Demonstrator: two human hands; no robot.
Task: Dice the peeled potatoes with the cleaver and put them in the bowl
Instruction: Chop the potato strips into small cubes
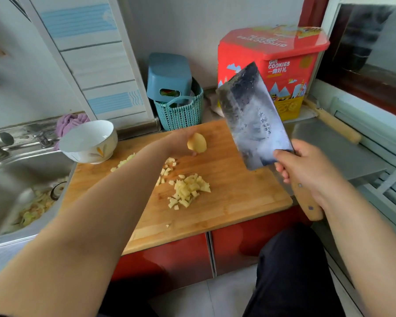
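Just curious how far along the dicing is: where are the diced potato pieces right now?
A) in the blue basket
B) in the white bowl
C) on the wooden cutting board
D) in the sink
C: the diced potato pieces lie in heaps on the wooden cutting board, beside the white bowl.

Left grip (181, 143) pinching, right grip (306, 170) clenched

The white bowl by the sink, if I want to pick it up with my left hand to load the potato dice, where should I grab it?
Probably the near rim of the white bowl, reached from the board side. It stands upright, mouth open, with a narrow foot, so thumb inside and fingers outside suits it. Your left hand holds the potato piece; set that down first.
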